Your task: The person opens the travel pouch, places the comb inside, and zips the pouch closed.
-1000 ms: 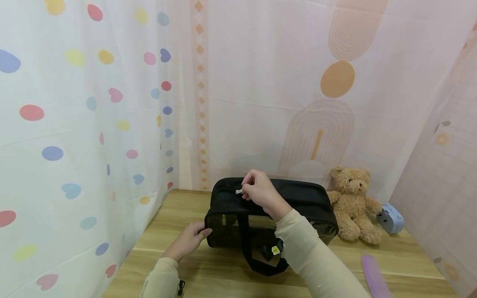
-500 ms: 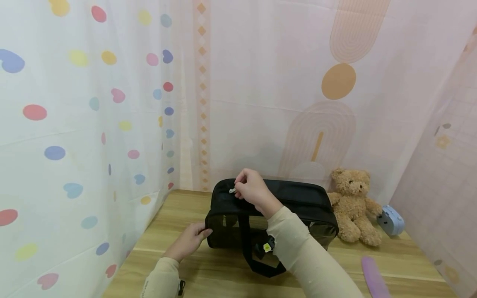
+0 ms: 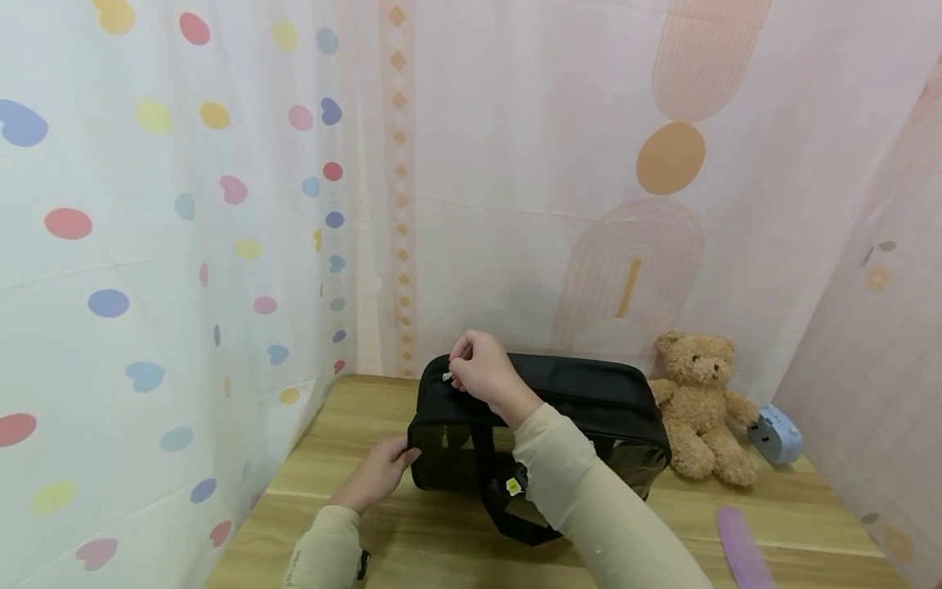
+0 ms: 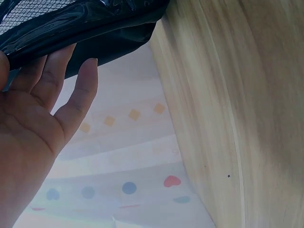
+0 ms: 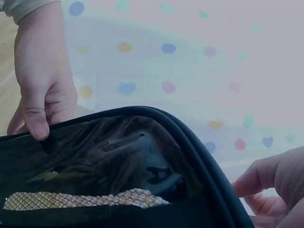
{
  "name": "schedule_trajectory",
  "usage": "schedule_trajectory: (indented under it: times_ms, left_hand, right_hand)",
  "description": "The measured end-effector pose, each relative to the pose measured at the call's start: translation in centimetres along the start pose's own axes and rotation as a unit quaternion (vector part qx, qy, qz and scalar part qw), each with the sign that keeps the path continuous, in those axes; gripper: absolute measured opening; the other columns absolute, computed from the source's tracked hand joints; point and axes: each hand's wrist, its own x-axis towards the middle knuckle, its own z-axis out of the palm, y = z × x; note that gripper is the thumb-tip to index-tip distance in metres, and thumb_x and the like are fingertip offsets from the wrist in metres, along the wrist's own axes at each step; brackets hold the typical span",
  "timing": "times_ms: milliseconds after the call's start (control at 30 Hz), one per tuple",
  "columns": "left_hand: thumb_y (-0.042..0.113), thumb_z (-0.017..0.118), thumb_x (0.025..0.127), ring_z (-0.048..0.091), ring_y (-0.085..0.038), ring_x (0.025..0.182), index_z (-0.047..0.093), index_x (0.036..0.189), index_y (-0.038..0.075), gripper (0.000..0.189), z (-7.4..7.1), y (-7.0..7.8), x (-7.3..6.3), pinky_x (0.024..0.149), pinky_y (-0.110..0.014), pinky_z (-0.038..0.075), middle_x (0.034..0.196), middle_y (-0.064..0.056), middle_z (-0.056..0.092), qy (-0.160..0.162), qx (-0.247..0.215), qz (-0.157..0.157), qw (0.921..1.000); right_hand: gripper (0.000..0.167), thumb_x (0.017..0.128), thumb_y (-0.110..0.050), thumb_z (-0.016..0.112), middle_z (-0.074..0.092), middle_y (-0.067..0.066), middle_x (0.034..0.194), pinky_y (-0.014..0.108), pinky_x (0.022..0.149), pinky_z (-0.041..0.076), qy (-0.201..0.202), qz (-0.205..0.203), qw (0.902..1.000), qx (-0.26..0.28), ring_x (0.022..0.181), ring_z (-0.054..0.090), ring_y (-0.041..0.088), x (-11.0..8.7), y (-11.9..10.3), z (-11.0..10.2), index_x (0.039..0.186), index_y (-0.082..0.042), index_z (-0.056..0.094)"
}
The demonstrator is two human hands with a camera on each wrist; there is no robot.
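Note:
A black zip-up bag [image 3: 589, 380] with see-through panels and a strap handle [image 3: 515, 528] stands on the wooden table. On its top, near the left end, my right hand [image 3: 486, 376] pinches the silver zipper pull [image 3: 446, 376] between thumb and fingers. My left hand [image 3: 377, 474] grips the bag's lower left edge, thumb on the front. In the left wrist view, the fingers [image 4: 54, 76] reach behind the bag's dark rim. Both the left hand [image 5: 45, 71] and part of the right hand [image 5: 282, 190] appear in the right wrist view, around the bag's end panel.
A brown teddy bear [image 3: 699, 409] sits against the bag's right end. Beside it stands a small light-blue case [image 3: 776, 435]. A purple strip-shaped thing [image 3: 739, 548] lies at the front right of the table [image 3: 427, 548]. Patterned curtains [image 3: 508, 204] hang behind and to the sides.
My right hand has slid left along the bag's top with the zipper pull, toward the left end. The left hand keeps its grip on the edge.

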Motion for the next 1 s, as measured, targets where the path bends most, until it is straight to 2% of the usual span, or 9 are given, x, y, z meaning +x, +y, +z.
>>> schedule_trajectory:
  times_ms: [233,367,533,633,833,900,1000]
  left_hand:
    - [0.01,0.051,0.107,0.065,-0.027,0.109,0.067,0.099,0.013,0.017,0.0,0.2,0.1,0.089,-0.043,0.051,0.111,-0.004,0.07,0.001,0.015,0.002,0.9999]
    - [0.01,0.051,0.106,0.065,-0.029,0.113,0.068,0.101,0.013,0.018,0.0,0.3,0.2,0.092,-0.046,0.051,0.113,-0.005,0.071,0.007,0.012,-0.001,0.9999]
    - [0.009,0.051,0.106,0.063,-0.034,0.118,0.069,0.103,0.012,0.018,0.0,0.3,0.1,0.097,-0.051,0.05,0.117,-0.009,0.07,0.016,0.005,-0.005,0.9998]
    - [0.008,0.051,0.106,0.064,-0.033,0.114,0.068,0.101,0.011,0.018,0.0,0.3,0.1,0.094,-0.05,0.051,0.115,-0.008,0.071,0.019,0.014,-0.002,0.9997]
    - [0.007,0.051,0.106,0.065,-0.03,0.112,0.068,0.103,0.012,0.018,0.1,0.2,0.1,0.092,-0.045,0.052,0.113,-0.006,0.07,0.006,0.02,0.024,0.9995]
    - [0.007,0.05,0.107,0.064,-0.03,0.114,0.068,0.104,0.012,0.019,0.1,0.2,0.0,0.094,-0.045,0.051,0.114,-0.005,0.07,0.006,0.013,0.023,0.9996]
    - [0.01,0.049,0.108,0.065,-0.029,0.111,0.067,0.103,0.011,0.018,0.1,0.2,-0.1,0.092,-0.046,0.051,0.112,-0.005,0.07,0.007,0.007,0.015,0.9998]
  right_hand:
    - [0.013,0.098,0.004,0.055,0.056,0.01,0.079,0.031,0.061,0.051,0.003,-0.01,0.9991,-0.041,0.065,0.061,0.021,0.6,-0.1,1.0,0.089,-0.005,0.056]
    - [0.013,0.098,0.002,0.056,0.059,0.009,0.079,0.03,0.058,0.048,0.013,-0.023,0.9952,-0.095,0.065,0.062,0.02,0.8,-0.5,1.5,0.088,-0.007,0.057]
    - [0.016,0.097,-0.001,0.058,0.058,0.004,0.076,0.028,0.055,0.041,0.036,-0.046,0.9787,-0.197,0.061,0.055,0.019,1.2,-1.0,2.4,0.084,-0.011,0.057]
    - [0.019,0.096,-0.002,0.057,0.055,0.002,0.072,0.027,0.053,0.037,0.051,-0.06,0.9671,-0.242,0.058,0.049,0.017,1.2,-1.1,3.0,0.081,-0.013,0.055]
    - [0.019,0.099,-0.006,0.057,0.051,-0.001,0.068,0.024,0.047,0.032,0.088,-0.091,0.9416,-0.312,0.052,0.043,0.013,0.7,-0.6,3.7,0.083,-0.014,0.054]
    - [0.014,0.101,-0.008,0.058,0.052,-0.001,0.071,0.024,0.048,0.035,0.078,-0.109,0.9371,-0.322,0.053,0.045,0.012,0.4,-0.6,3.9,0.089,-0.013,0.057]
    - [0.004,0.103,-0.012,0.058,0.056,-0.004,0.078,0.022,0.056,0.043,0.022,-0.134,0.9384,-0.318,0.059,0.051,0.009,-0.3,-0.7,4.0,0.105,-0.01,0.062]
